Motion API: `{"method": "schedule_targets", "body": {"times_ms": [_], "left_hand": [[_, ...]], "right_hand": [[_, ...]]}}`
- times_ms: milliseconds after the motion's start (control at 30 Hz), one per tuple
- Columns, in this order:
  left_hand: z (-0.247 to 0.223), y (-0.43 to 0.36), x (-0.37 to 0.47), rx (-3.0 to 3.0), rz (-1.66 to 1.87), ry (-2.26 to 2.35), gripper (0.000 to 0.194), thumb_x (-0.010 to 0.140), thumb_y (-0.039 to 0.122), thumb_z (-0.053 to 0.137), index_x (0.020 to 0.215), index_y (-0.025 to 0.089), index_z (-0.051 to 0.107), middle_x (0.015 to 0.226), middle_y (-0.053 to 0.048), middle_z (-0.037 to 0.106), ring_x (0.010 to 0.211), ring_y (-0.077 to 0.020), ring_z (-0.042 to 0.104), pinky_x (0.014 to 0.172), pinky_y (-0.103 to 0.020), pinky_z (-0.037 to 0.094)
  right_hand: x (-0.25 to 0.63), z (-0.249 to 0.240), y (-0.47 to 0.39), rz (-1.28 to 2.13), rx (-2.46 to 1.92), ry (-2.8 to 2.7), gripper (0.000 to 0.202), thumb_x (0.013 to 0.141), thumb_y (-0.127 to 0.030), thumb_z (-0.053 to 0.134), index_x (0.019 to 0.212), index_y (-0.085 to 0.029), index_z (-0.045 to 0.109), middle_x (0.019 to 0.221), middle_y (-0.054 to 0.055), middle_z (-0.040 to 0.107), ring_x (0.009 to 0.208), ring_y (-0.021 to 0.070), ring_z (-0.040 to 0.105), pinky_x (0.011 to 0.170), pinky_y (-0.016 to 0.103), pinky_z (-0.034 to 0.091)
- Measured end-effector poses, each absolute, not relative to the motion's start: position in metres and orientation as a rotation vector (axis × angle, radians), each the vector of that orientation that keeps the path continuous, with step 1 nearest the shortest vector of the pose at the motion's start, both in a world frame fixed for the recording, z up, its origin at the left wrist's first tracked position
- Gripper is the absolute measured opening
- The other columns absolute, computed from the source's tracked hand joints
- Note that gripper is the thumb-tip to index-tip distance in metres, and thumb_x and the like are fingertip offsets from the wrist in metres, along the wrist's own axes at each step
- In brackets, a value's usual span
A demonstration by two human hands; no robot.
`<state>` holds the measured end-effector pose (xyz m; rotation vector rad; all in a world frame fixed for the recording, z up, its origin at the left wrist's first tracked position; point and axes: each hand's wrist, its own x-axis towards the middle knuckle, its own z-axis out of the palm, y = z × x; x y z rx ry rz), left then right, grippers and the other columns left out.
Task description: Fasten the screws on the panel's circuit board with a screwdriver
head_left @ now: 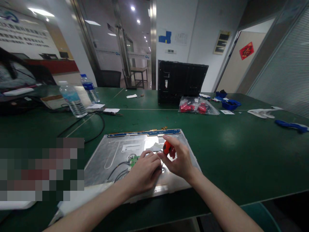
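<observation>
A flat silver display panel lies on the green table, its metal back facing up. My right hand grips a screwdriver by its orange and black handle, holding it roughly upright over the panel. Close beside the thin shaft, my left hand rests on the panel with fingers curled in near the screwdriver's tip; whatever they pinch is hidden. A small green circuit board with dark cables shows partly behind my left hand. Along the panel's far edge runs a blue circuit strip.
A black screen housing stands at the back, with a plastic bag of red parts before it. Two water bottles and a black cable are at the left. Blue items lie back right. A blurred-out patch covers the left foreground.
</observation>
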<state>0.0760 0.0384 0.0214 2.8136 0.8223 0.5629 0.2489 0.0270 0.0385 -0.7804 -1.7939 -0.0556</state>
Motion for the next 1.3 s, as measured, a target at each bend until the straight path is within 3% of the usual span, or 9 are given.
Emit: {"method": "schedule_targets", "body": {"times_ms": [300,633,1067,1300], "left_hand": [[0.0226,0.0384,0.0774,2.818,0.521,0.837,0.015,0.085,0.012,0.048,0.087,0.019,0.060,0.087,-0.004,0.065,0.086,-0.0210,0.058,0.096,-0.044,0.036],[0.0189,0.0395,0.0756,2.816,0.535,0.823,0.016,0.085,0.012,0.048,0.091,0.020,0.061,0.092,-0.004,0.066,0.091,-0.0221,0.060,0.095,-0.043,0.036],[0.0205,0.0393,0.0768,2.838,0.515,0.831,0.017,0.087,0.013,0.047,0.091,0.020,0.062,0.092,-0.005,0.065,0.089,-0.0216,0.058,0.096,-0.044,0.035],[0.0196,0.0395,0.0758,2.834,0.535,0.823,0.016,0.085,0.012,0.048,0.091,0.020,0.062,0.094,-0.004,0.066,0.091,-0.0219,0.058,0.096,-0.044,0.035]], "right_hand": [[0.2512,0.0399,0.0238,0.118,-0.751,-1.808,0.055,0.087,-0.017,0.045,0.141,-0.022,0.036,0.086,0.002,0.060,0.060,0.0119,0.053,0.049,0.023,0.046],[0.2496,0.0361,0.0271,-0.015,-0.786,-1.790,0.045,0.089,-0.022,0.057,0.132,-0.025,0.041,0.079,-0.001,0.059,0.052,0.0102,0.046,0.046,0.021,0.040],[0.2516,0.0406,0.0227,0.066,-0.770,-1.808,0.050,0.088,-0.017,0.043,0.138,-0.021,0.039,0.086,0.003,0.062,0.060,0.0132,0.052,0.054,0.026,0.050],[0.2487,0.0401,0.0244,-0.011,-0.776,-1.781,0.047,0.089,-0.019,0.049,0.135,-0.023,0.039,0.082,0.000,0.059,0.053,0.0098,0.046,0.046,0.021,0.043]]}}
